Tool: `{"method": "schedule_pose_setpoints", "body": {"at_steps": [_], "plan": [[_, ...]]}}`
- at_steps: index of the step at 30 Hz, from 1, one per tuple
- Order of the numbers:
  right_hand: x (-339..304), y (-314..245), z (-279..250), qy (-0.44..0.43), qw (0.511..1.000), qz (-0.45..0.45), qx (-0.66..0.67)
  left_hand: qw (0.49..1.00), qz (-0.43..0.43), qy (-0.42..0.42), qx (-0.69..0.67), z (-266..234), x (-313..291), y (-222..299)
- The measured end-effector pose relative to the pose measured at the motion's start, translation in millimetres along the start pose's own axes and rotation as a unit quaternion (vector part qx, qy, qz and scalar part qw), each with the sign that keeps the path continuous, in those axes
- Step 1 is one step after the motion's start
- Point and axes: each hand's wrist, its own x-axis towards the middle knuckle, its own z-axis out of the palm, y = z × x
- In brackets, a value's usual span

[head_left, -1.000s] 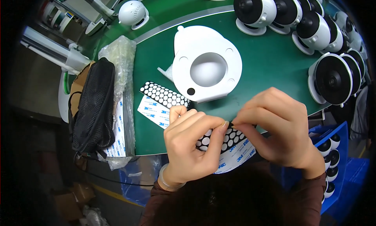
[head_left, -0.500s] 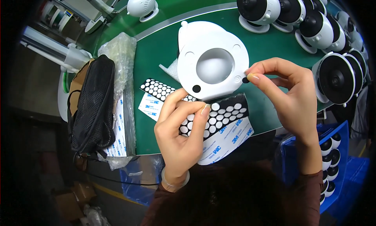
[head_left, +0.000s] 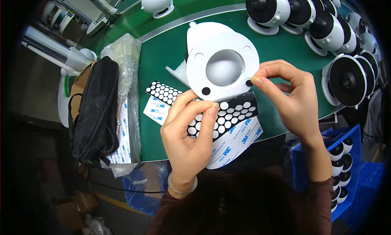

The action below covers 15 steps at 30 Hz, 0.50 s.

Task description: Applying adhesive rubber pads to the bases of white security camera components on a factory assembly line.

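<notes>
A white ball-shaped camera (head_left: 195,30) lies with its ring-shaped base (head_left: 198,74) facing up. One round black pad (head_left: 206,91) sits on the base's lower left. At the lower right recess, the thumb and index finger of my right hand (head_left: 291,90) pinch a second black pad (head_left: 249,82) against or just over the base. My left hand (head_left: 189,131) is closed on a black sheet of round adhesive pads (head_left: 234,116), most with white faces, its fingertips by the base's near edge. White printed backing (head_left: 236,145) hangs below the sheet.
Another pad strip (head_left: 163,92) lies to the left, near clear plastic wrap (head_left: 130,68) and a black mesh pouch (head_left: 97,108). Finished cameras (head_left: 350,80) stand along the right. A blue bin (head_left: 354,169) holds more balls. One white camera (head_left: 157,2) stands at the back.
My right hand has moved left, bringing the black pad from the base's edge onto its lower right recess. The base has shifted slightly right. The camera at the back has moved right and away.
</notes>
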Motion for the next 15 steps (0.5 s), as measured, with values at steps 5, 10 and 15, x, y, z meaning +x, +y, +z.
{"method": "schedule_pose_setpoints", "body": {"at_steps": [5, 10, 15], "plan": [[-2.9, -1.6, 3.1, 0.027, 1.0, -0.003, -0.005, 1.0, 0.004, -0.002, -0.005, 0.5, 0.9, 0.3], [-5.9, 0.6, 8.3, 0.053, 0.998, -0.023, -0.01, 1.0, 0.0, -0.004, -0.005, 0.2, 1.0, 0.1], [-4.1, 6.0, 15.1, 0.056, 0.998, -0.032, -0.022, 1.0, -0.003, 0.003, -0.013, -1.8, -1.5, -3.0]]}}
